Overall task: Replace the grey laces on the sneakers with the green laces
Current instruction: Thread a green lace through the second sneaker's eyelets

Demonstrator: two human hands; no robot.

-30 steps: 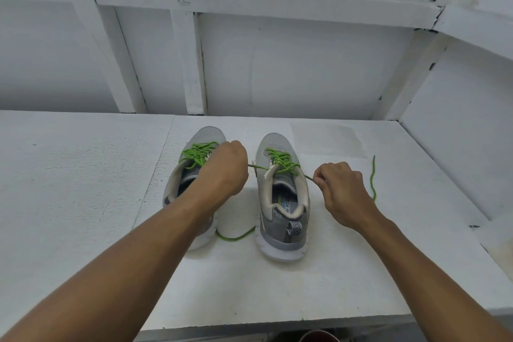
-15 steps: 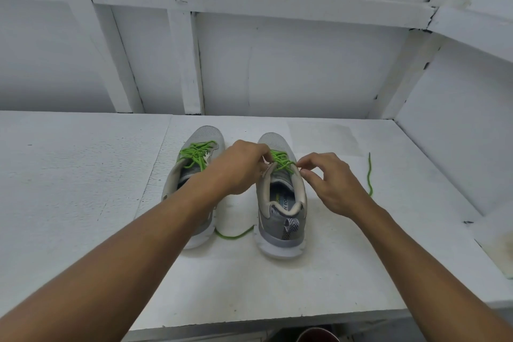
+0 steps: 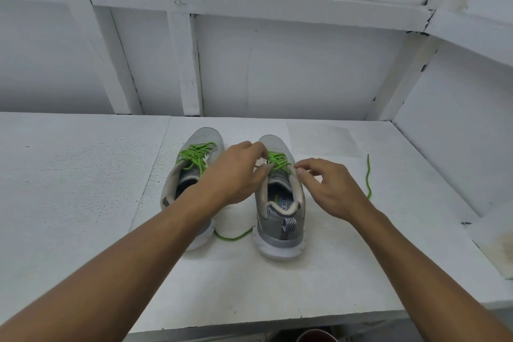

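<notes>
The green lace (image 3: 279, 159) is light, limp and soft; it is judged best pinched near the tip. The left hand (image 3: 238, 175) pinches it at the sneaker (image 3: 280, 203) top eyelets; whether the right hand (image 3: 333, 191) grasps anything cannot be determined.
</notes>
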